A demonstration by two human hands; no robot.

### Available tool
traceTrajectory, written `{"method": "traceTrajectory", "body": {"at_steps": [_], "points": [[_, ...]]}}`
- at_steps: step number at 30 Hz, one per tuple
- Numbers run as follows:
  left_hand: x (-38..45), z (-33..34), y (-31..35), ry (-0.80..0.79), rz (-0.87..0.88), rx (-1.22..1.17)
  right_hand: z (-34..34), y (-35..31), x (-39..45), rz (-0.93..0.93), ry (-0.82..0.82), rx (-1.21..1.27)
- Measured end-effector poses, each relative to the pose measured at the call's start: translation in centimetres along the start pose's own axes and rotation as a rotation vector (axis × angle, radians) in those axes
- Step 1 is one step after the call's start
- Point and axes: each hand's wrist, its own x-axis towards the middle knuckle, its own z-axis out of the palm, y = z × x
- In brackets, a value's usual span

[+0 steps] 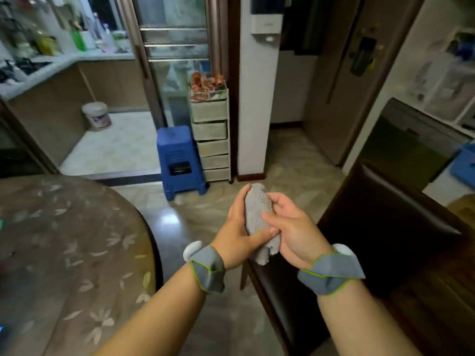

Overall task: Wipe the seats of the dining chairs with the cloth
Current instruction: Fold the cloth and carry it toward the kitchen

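A grey fluffy cloth (pixel 257 214) is bunched lengthwise between both my hands, in the air above the floor. My left hand (pixel 237 232) cups it from the left, thumb laid across its lower part. My right hand (pixel 290 224) grips it from the right, fingers curled over its top. A dark dining chair (pixel 380 227) stands right of my hands; its glossy dark backrest and wooden seat are in view. The cloth hangs just left of the chair's edge.
A round table with a flower-patterned cover (pixel 64 253) fills the lower left. A blue plastic stool (pixel 180 160) and a drawer cart (pixel 210 134) stand ahead by the kitchen doorway. A white bucket (pixel 96 115) sits on the kitchen floor. Bare tiled floor lies between table and chair.
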Motion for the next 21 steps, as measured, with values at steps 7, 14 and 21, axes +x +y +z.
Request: {"method": "traceTrajectory", "body": {"at_steps": [7,14,21], "points": [[9.6,-9.0,-3.3,0.206,-0.140,-0.237,2.0,-1.5,18.3,-0.029,-0.273,-0.574],[16.3,-20.1,-9.5,0.480,-0.209,-0.484,8.7,3.4,33.1,-0.106,-0.086,-0.931],[23.9,-34.5,-15.2,0.692,-0.240,-0.517,18.1,7.2,48.6,0.335,-0.337,-0.478]]}}
